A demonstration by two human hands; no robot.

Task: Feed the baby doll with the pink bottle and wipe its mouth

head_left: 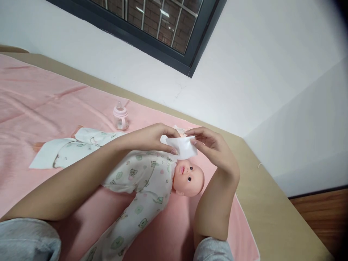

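Observation:
A white tissue (pixel 186 148) is stretched between my two hands, just above the head of a baby doll (pixel 189 177). My left hand (pixel 160 138) pinches its left side between thumb and fingers. On the right, the thumb and fingers of my right hand (pixel 210 145) grip the other side. The doll lies on its back in a white suit with green bear prints (pixel 146 170), its head toward the right. Behind my hands a small pale packet (pixel 179 129) is partly hidden.
A pink-capped baby bottle (pixel 120 116) stands upright behind the doll. Beneath everything lies a pink blanket (pixel 35 105) on a wooden surface (pixel 274 210), whose edge runs along the white wall (pixel 244 72). A dark-framed window (pixel 187 67) is above.

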